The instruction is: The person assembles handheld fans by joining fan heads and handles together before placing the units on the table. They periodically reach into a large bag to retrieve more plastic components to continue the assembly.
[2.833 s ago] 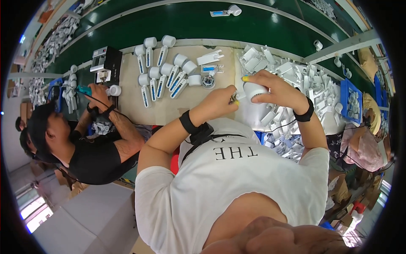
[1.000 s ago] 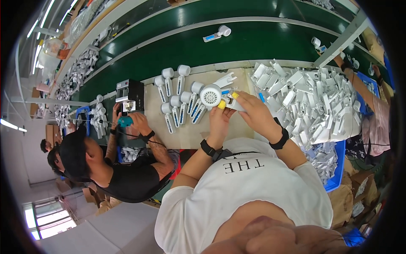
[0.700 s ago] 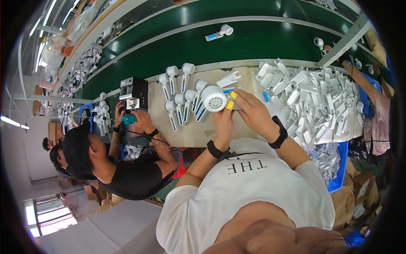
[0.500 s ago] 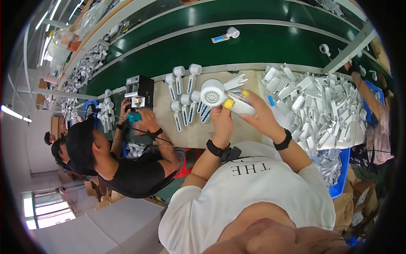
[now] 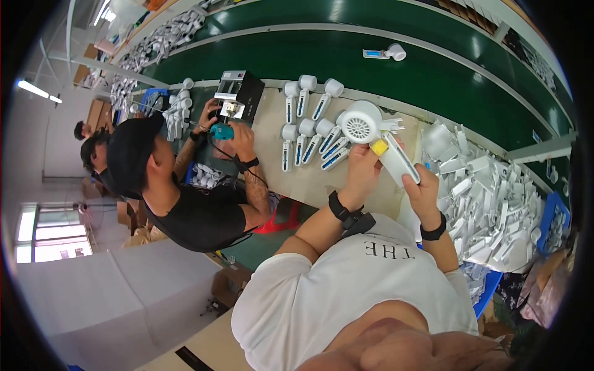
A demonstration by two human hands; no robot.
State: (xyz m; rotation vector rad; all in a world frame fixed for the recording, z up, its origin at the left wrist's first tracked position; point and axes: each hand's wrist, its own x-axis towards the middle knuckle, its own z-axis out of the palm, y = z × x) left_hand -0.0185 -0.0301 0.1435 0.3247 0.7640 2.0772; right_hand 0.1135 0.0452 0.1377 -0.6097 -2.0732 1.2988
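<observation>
A white handheld fan is between my two hands, its round grille at the upper left and its handle slanting down to the right. My left hand grips it where the head meets the handle; a yellow cover is on a fingertip there. My right hand pinches the lower end of the handle, thumb on the near side. Just beyond the handle lies a white forked plastic part. To the left, several fan halves lie in two rows on the table, handles toward me, with blue strips in them.
White plastic housings are heaped on the right, above a blue bin. Across the back runs a green conveyor carrying another fan half. At left, a co-worker holds a teal power screwdriver by a black box machine.
The whole view has turned, so the table appears shifted to the right. The fan's handle now slants more downward, and my right hand has moved from along the handle to its lower end.
</observation>
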